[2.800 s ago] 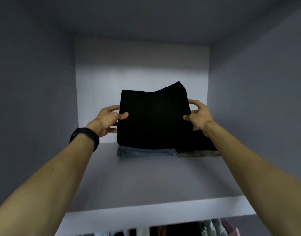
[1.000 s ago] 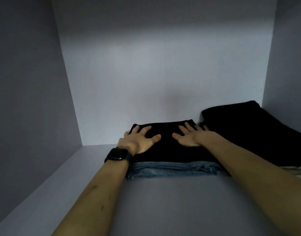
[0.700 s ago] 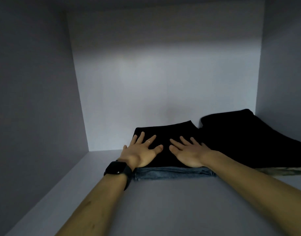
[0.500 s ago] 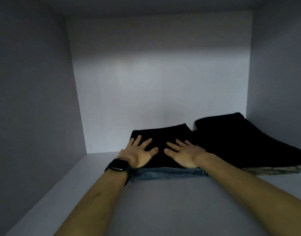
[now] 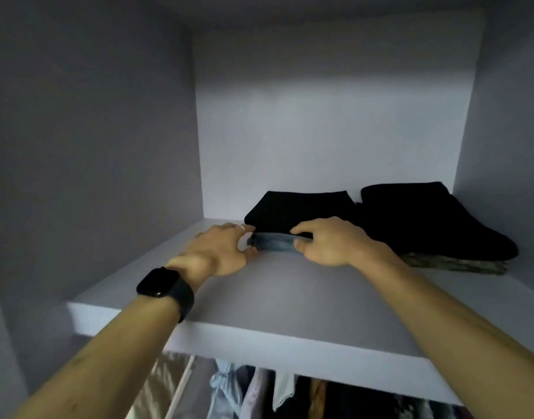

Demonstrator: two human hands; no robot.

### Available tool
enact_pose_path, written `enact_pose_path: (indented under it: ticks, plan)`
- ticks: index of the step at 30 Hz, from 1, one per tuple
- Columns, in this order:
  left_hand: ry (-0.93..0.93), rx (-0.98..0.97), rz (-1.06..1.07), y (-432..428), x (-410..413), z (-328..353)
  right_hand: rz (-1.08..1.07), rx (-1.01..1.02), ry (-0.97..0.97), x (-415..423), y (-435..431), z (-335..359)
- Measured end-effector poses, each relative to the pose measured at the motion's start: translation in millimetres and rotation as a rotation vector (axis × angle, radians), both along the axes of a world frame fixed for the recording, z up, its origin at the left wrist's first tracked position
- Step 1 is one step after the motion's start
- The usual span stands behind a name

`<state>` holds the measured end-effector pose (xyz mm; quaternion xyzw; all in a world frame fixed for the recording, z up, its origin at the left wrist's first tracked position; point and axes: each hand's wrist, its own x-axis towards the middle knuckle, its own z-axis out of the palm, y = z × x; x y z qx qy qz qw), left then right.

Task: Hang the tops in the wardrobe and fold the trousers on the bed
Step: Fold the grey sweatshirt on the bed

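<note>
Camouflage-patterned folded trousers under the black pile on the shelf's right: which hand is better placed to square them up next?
Right, probably. The right hand grips the front edge of the folded blue denim jeans, next to the camouflage-patterned folded trousers; the left hand holds the jeans' far left end.

2 hands [image 5: 218, 252] [image 5: 330, 243] grip folded jeans [image 5: 273, 244] beneath black trousers [image 5: 302, 211].

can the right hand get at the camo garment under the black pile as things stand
Probably yes: the camouflage garment pokes out bare beneath the black pile, just beside the right hand, though that hand grips the folded jeans.
</note>
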<state>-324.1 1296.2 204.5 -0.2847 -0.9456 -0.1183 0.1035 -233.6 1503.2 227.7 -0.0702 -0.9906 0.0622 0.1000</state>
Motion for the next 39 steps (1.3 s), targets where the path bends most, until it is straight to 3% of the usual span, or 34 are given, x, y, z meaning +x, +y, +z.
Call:
enact_pose_path:
  ticks: [5,11,15,22,26,39]
  plan:
    - [0.085,0.198,0.179,-75.3,93.5,-56.8,0.357,-0.113,0.324,54.5,-61.2,-49.0]
    - [0.008,0.247,0.630,-204.6,245.8,-158.9,0.777,-0.334,0.456,99.7,-179.2,-147.7]
    - [-0.074,0.237,0.951,-286.4,358.9,-219.8,1.050,-0.546,0.342,140.8,-270.0,-206.4]
    - [-0.303,0.292,1.441,-372.0,535.1,-310.4,1.474,-0.466,-0.179,252.7,-422.7,-311.8]
    - [-0.338,0.349,1.663,-415.8,614.9,-336.1,1.681,-0.359,-0.350,311.7,-507.9,-335.9]
    - [-0.165,0.350,2.034,-598.9,747.5,-321.5,1.925,-0.323,-0.317,412.6,-790.7,-322.7]
